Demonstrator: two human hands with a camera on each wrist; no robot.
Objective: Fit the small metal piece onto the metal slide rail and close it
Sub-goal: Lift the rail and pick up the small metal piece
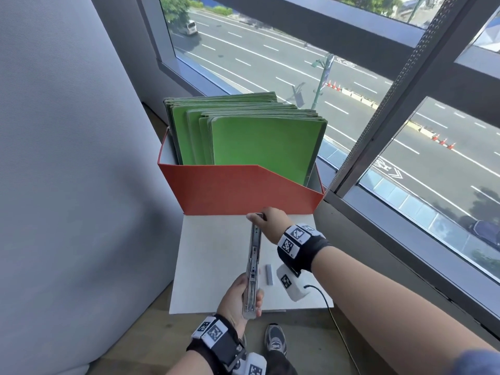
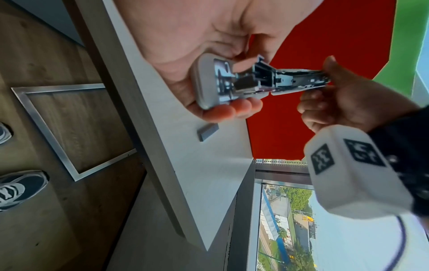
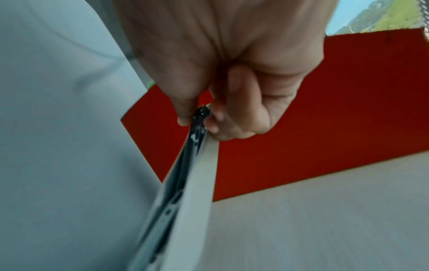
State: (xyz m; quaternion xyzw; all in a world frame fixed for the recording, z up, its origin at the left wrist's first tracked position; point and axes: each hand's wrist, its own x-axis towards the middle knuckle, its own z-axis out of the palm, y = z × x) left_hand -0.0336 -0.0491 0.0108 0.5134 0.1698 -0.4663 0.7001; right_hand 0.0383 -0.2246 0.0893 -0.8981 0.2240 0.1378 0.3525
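A long metal slide rail (image 1: pixel 253 263) is held above the white table (image 1: pixel 211 255), running away from me. My left hand (image 1: pixel 239 299) grips its near end, fingers curled round it (image 2: pixel 223 110). My right hand (image 1: pixel 266 220) pinches the far end between thumb and fingers (image 3: pixel 197 119), close to the red box. The rail's open channel with its inner parts shows in the left wrist view (image 2: pixel 267 80). A small grey metal piece (image 1: pixel 269 274) lies flat on the table just right of the rail, also seen under the left hand (image 2: pixel 207 132).
A red box (image 1: pixel 243 188) full of green folders (image 1: pixel 259 139) stands at the table's far edge. A grey wall is on the left, a window (image 1: pixel 405 131) on the right. My shoe (image 1: pixel 276 339) is on the wooden floor below the table edge.
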